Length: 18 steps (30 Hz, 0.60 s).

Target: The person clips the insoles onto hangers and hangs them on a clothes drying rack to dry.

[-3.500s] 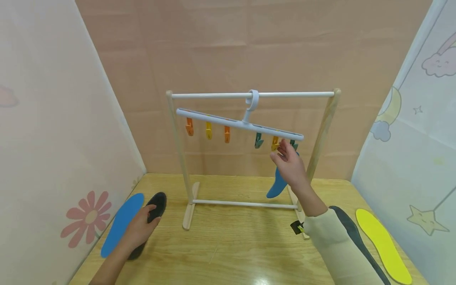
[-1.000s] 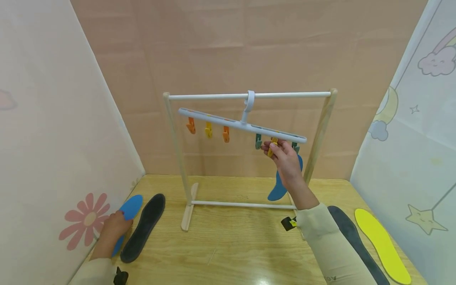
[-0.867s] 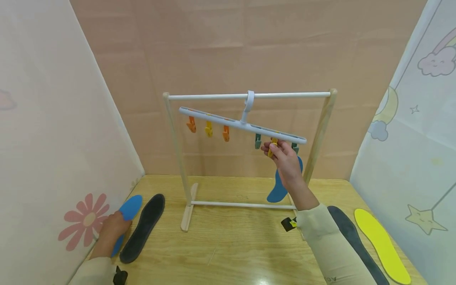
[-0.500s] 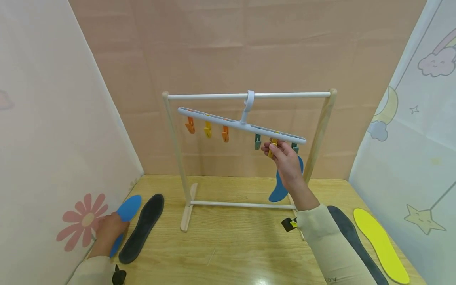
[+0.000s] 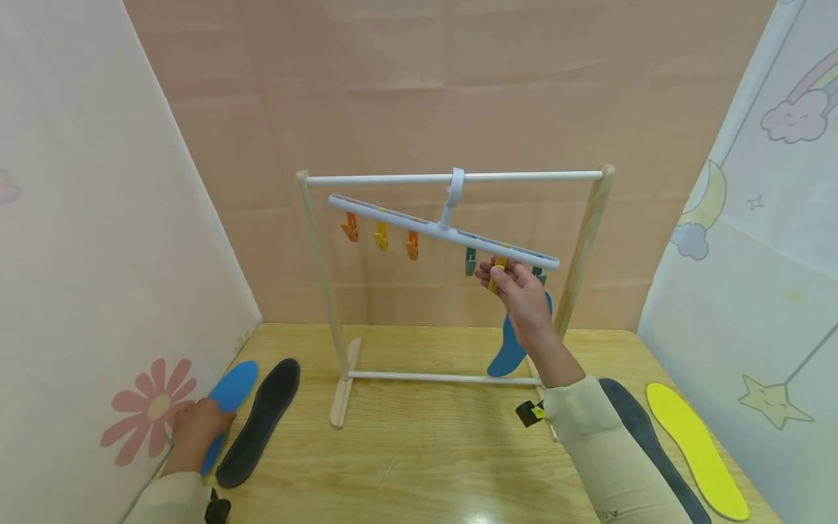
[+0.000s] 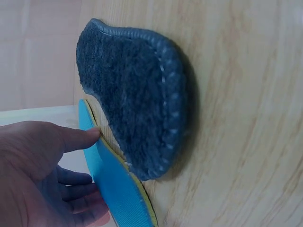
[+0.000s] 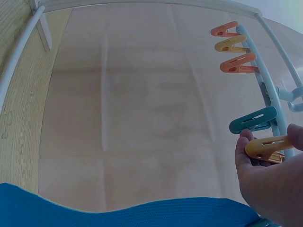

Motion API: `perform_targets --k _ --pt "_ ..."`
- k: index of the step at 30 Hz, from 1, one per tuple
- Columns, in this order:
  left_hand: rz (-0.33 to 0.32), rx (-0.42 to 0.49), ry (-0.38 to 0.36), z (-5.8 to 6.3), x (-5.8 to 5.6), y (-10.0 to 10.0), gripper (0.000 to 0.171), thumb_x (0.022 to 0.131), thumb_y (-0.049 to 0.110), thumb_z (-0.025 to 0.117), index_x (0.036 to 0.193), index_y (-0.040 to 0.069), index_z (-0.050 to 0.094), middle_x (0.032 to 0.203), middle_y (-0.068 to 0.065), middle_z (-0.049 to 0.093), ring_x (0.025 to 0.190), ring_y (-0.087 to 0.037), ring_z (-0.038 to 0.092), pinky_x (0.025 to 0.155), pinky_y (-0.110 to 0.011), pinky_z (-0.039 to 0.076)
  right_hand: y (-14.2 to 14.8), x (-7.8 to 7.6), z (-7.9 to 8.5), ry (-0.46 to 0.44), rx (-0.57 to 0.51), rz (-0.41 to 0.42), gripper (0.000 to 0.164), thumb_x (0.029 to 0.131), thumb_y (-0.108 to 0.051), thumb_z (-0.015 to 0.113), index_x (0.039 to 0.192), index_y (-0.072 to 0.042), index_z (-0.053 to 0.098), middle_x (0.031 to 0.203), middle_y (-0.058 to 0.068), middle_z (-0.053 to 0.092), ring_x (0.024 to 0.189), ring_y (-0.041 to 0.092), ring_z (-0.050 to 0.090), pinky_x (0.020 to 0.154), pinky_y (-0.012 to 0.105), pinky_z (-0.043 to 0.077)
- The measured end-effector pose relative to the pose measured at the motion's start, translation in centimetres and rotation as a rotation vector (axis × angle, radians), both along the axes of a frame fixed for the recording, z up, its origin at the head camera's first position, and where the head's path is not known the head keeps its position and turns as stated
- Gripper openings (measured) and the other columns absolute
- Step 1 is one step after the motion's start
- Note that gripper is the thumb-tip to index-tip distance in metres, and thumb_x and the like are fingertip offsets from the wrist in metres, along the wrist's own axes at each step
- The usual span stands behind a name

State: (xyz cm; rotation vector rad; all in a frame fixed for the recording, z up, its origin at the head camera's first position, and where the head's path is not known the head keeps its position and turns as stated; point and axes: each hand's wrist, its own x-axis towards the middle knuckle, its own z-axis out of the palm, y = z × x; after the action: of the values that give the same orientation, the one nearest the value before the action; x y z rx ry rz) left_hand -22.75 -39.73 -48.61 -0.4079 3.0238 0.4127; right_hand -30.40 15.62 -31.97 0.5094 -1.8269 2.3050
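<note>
At the left of the table my left hand [image 5: 199, 426] grips a blue insole [image 5: 234, 386] across its middle; in the left wrist view the thumb lies on one long edge and the fingers are at the other. Beside it lies a dark fuzzy insole [image 6: 130, 90]. Up at the pale hanger [image 5: 399, 220], my right hand [image 5: 527, 309] pinches a yellow clothespin [image 7: 267, 146] between thumb and fingers. A second blue insole [image 5: 507, 351] hangs from the end green clothespin [image 5: 539, 274], partly behind that hand.
The tilted hanger hooks over the top bar [image 5: 373, 179] of a wooden-sided rack. Another green clothespin [image 5: 471, 262] and several orange and yellow ones hang along it. A dark insole [image 5: 638, 429] and a yellow insole [image 5: 697, 451] lie at the right. Fabric walls stand around the table.
Since the oldest frame, my left hand has moved from the dark insole to the blue one, and my right hand has taken hold of the yellow clothespin. Over the last second both barely move.
</note>
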Motion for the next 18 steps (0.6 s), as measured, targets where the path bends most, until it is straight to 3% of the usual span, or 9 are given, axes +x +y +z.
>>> perform_targets --k 4,9,13,18 --pt "0.016 -0.027 -0.015 -0.39 -0.44 -0.48 0.060 0.090 0.028 0.067 0.107 -0.028 0.053 0.105 -0.043 0.058 0.101 -0.060 0.053 0.090 -0.064 0.040 -0.11 -0.01 0.02 -0.001 -0.001 0.011 0.046 0.103 -0.026 0.059 0.134 0.005 0.046 0.126 0.013 0.063 0.118 0.022 0.064 0.105 0.029 0.048" --pt "0.063 -0.031 0.034 -0.83 -0.92 -1.04 0.069 0.084 0.032 0.075 0.104 -0.029 0.051 0.100 -0.044 0.056 0.100 -0.062 0.051 0.085 -0.063 0.040 -0.19 -0.12 0.05 0.003 0.017 0.001 0.041 0.103 -0.028 0.060 0.132 0.000 0.050 0.126 0.012 0.064 0.118 0.022 0.064 0.106 0.031 0.047" --pt "0.111 0.006 0.070 -0.70 -0.88 -0.85 0.076 0.080 0.031 0.078 0.107 -0.032 0.045 0.101 -0.047 0.050 0.105 -0.063 0.044 0.087 -0.064 0.038 -0.26 -0.20 -0.03 0.016 0.024 -0.026 0.042 0.102 -0.028 0.061 0.132 0.000 0.052 0.127 0.015 0.064 0.116 0.021 0.066 0.105 0.032 0.049" --pt "0.119 0.151 0.117 -0.47 -0.33 -0.46 0.078 0.080 0.019 0.077 0.114 -0.033 0.030 0.107 -0.051 0.042 0.104 -0.065 0.045 0.092 -0.067 0.040 -0.58 -0.16 0.11 -0.003 -0.008 -0.095 0.040 0.100 -0.026 0.065 0.129 0.000 0.059 0.127 0.023 0.064 0.109 0.020 0.070 0.098 0.031 0.053"
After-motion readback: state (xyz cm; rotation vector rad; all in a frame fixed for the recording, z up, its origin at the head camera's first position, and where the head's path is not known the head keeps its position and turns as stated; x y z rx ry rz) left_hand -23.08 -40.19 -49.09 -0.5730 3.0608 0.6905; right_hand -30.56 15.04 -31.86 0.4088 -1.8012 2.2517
